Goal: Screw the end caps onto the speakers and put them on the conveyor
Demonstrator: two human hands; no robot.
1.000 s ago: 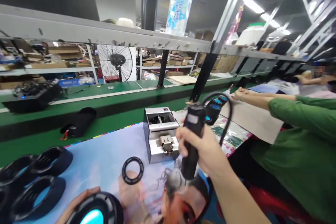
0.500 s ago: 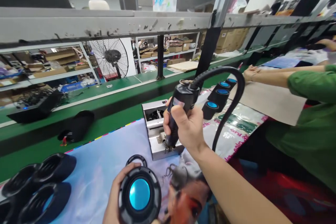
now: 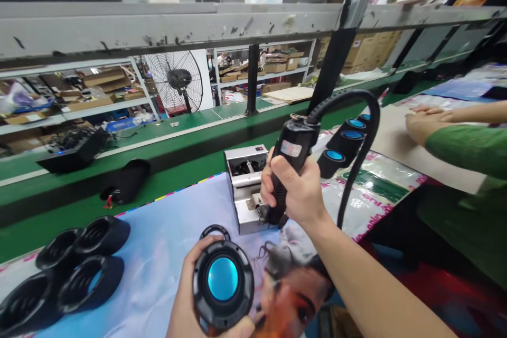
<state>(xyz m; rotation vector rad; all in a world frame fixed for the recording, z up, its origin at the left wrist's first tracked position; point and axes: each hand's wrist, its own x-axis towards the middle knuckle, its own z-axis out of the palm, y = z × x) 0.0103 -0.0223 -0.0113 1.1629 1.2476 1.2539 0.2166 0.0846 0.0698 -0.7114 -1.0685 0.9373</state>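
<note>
The round black part with the blue centre sits low in the view, at the near edge of the printed sheet, its face turned up toward the camera. I see the left hand cupped around its rim from the left and below. The thumb is over the top edge and the fingers are closed on it.

Up and to the right of it is the electric screwdriver. The right hand is wrapped fully around the barrel in a fist. The tool's long axis runs steeply, with the top leaning away and to the right and the tip pointing down and left. The tip is at the front of the grey screw feeder, though I cannot tell whether it touches. The part lies below and left of that tip, with a loose black ring just behind it.

The thick cable arcs from the tool's top down past the wrist. Further out are black housings at far left, a row of blue-capped parts behind the tool, and a co-worker's green sleeve at right.
</note>
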